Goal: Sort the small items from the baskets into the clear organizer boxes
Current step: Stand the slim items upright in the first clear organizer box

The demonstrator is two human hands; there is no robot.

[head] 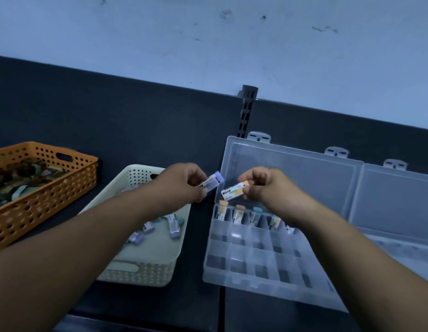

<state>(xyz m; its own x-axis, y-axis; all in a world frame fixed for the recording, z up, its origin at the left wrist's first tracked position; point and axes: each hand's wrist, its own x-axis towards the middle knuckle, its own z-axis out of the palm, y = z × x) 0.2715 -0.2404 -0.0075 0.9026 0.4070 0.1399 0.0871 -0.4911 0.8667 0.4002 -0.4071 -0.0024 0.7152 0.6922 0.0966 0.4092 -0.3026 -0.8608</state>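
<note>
Holding one small item in each hand, between basket and box

Your left hand (184,182) is raised above the far corner of the cream basket (145,271), forearm stretched forward over it. Its curled fingers and thumb pinch a purple-capped item (211,182), cap pointing up and to the right. Your right hand (265,185) hovers over the far row of the clear organizer box (244,267), knuckles up, fingertips pinching an orange-capped item (233,190) by its cap end, the label angled down to the left. The two items sit near each other but apart.

Several capped items (239,215) already stand in the box's far compartments, and its lid (292,178) leans open behind. More purple-capped pieces (173,226) lie loose in the cream basket. An orange basket (47,195) sits at the left, and a second clear box (395,195) at the right.
</note>
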